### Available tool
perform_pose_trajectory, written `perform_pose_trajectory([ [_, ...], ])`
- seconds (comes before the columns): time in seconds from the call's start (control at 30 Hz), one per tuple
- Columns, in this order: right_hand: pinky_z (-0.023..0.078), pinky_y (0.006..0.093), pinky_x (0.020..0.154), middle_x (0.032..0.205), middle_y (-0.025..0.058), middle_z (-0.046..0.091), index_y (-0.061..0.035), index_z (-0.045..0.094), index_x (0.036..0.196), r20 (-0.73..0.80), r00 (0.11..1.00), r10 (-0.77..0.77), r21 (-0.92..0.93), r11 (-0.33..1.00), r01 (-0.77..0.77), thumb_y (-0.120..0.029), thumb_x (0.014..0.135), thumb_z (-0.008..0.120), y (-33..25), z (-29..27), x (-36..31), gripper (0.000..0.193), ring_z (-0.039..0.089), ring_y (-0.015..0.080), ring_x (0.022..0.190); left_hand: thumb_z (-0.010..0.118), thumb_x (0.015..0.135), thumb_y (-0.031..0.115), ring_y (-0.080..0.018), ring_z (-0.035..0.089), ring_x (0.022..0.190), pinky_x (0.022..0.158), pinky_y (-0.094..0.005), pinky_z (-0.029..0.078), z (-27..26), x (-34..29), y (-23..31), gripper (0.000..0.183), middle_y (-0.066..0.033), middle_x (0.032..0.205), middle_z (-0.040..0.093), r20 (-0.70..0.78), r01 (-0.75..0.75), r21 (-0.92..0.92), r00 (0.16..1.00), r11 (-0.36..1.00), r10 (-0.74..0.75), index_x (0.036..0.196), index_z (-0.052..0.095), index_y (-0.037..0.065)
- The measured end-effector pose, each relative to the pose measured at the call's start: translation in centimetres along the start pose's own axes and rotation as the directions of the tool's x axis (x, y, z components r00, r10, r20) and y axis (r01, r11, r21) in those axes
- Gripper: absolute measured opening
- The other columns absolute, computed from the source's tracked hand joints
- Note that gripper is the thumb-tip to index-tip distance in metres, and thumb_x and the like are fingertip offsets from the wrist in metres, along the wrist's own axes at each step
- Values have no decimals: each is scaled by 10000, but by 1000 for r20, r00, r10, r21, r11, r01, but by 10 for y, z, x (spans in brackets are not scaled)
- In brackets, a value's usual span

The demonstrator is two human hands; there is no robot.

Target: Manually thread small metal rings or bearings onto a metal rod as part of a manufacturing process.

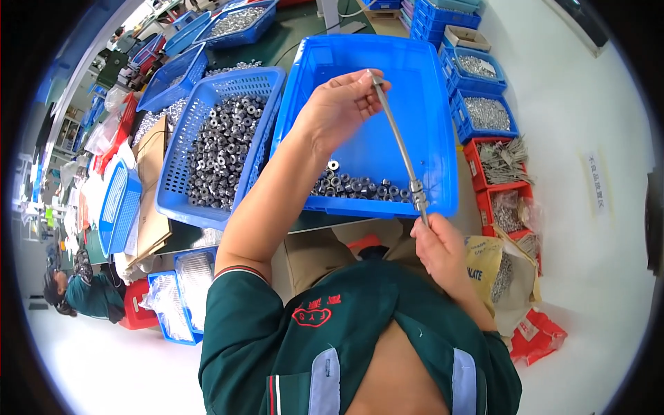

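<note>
A thin metal rod (398, 135) slants over a big blue tub (448, 149). My left hand (339, 107) pinches its upper end between thumb and fingers. My right hand (443, 250) is closed round the lower end, by the tub's near rim. Just above the right hand, a few small shiny metal collars (418, 194) sit on the rod. Dark metal rings (356, 187) with centre holes lie along the near side of the tub's floor, partly behind my left forearm.
Left of the tub stands a perforated blue basket (166, 176) full of similar rings. Flattened cardboard (153, 187) leans beside it. Stacked blue bins (487, 114) and red bins (484, 162) of metal parts line the right side. Another person (90, 294) is at far left.
</note>
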State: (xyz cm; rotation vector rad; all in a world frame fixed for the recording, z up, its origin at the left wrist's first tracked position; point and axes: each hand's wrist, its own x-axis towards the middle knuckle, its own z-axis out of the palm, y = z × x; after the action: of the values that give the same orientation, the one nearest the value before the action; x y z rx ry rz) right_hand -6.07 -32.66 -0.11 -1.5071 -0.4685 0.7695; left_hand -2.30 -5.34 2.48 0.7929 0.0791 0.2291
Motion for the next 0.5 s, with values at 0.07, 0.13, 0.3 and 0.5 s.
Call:
perform_pose_trajectory([
  [0.07, 281, 194, 447, 580, -38, 429, -20, 513, 797, 4, 1000, -15, 41, 999, 15, -160, 934, 488, 3, -2, 4, 197, 350, 16, 501, 604, 866, 139, -207, 599, 940, 841, -313, 482, 4, -3, -7, 288, -148, 1030, 624, 195, 132, 99, 969, 986, -150, 1105, 569, -19],
  [0.13, 275, 187, 443, 580, -37, 425, -20, 516, 809, -35, 997, -65, 47, 997, 67, -156, 941, 476, 1, -1, 7, 193, 347, 14, 491, 607, 863, 138, -199, 601, 950, 836, -301, 477, 10, -10, -16, 276, -139, 1024, 631, 220, 196, 237, 943, 951, -249, 1086, 591, -23],
  [0.3, 262, 181, 434, 581, -37, 426, -21, 527, 835, -51, 997, -56, 126, 990, 62, -156, 946, 475, -2, 2, 10, 182, 347, 11, 487, 638, 837, 133, -158, 593, 923, 801, -281, 468, 16, -19, -33, 262, -93, 1014, 644, 287, 335, 422, 832, 843, -474, 1059, 625, -3],
  [0.5, 249, 177, 431, 581, -50, 404, -20, 533, 871, -62, 998, -9, 170, 985, 19, -160, 946, 483, 0, 4, 10, 167, 333, 8, 486, 621, 855, 173, -130, 597, 893, 761, -261, 462, 16, -18, -19, 283, -64, 1004, 649, 244, 273, 633, 818, 725, -521, 1083, 616, 5],
])
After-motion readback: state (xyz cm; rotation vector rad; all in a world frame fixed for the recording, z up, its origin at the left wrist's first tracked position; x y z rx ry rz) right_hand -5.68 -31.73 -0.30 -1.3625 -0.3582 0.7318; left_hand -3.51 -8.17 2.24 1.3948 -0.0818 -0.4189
